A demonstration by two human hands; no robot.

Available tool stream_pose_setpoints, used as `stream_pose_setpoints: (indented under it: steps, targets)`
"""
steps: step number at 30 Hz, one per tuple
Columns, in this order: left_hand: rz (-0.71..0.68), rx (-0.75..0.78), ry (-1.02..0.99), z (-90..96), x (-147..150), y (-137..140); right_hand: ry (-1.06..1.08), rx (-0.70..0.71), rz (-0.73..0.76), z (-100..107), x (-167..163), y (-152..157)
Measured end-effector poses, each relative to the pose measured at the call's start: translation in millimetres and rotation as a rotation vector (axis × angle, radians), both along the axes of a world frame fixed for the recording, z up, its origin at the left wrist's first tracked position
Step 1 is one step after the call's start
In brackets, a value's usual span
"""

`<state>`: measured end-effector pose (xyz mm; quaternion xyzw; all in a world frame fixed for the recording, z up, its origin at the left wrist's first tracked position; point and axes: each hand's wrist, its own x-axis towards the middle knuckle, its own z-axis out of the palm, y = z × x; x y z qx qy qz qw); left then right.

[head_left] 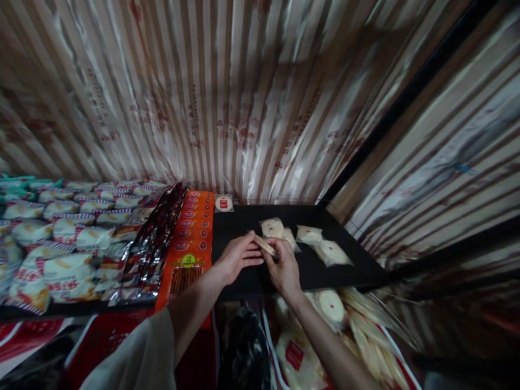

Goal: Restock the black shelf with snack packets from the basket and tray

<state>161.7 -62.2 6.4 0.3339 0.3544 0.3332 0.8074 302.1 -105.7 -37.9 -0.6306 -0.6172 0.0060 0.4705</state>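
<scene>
Packet [266, 246] and right grip [285, 271] meet over the black shelf [244, 216], between its front and back edges. Pale, flat and tilted nearly edge-on, the packet is pinched between the thumb and fingers of the right grip, which is narrow around its lower right end. The left grip [239, 257] comes in from the other side, its fingers fairly straight and their tips at the packet's upper left end; whether they pinch it or only steady it, I cannot tell.

Just behind the right grip, partly hidden by it, lies a pair of cream packs [271, 227]. Closer to the shelf's right edge lie a smaller clear pack [309, 234] and a red-marked pack [332, 253]. A round-labelled pack [224, 203] sits at the back edge, beside an orange sheet of snacks [190, 227] that reaches toward the front edge. Further left come dark glossy packs [150, 244] and rows of white bags [73, 233]. Below the front edge shows a large pale pack with a red label [296, 355].
</scene>
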Motion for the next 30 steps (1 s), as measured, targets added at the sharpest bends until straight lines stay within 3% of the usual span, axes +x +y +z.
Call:
stream_pose_setpoints:
  steps: [5,10,13,19,24,30]
  targets:
    - [0.092,0.150,0.189,8.1,-4,-11,-0.182,0.057,0.032,-4,-26,-17]
    - [0.184,0.159,0.239,10.2,-13,-9,-0.207,0.016,0.169,3,-37,-24]
    - [0.231,0.121,0.224,9.9,-19,-5,-0.158,0.009,0.123,9,-35,-24]
    - [0.345,-0.004,0.141,5.3,-20,-2,0.181,-0.014,-0.063,-5,-24,-14]
    - [0.433,-0.100,0.009,-3.0,-17,-4,0.637,-0.172,-0.009,-21,-27,-5]
    - [0.446,-0.176,-0.021,-10.9,-12,-10,0.900,-0.239,0.109,-11,-43,8]
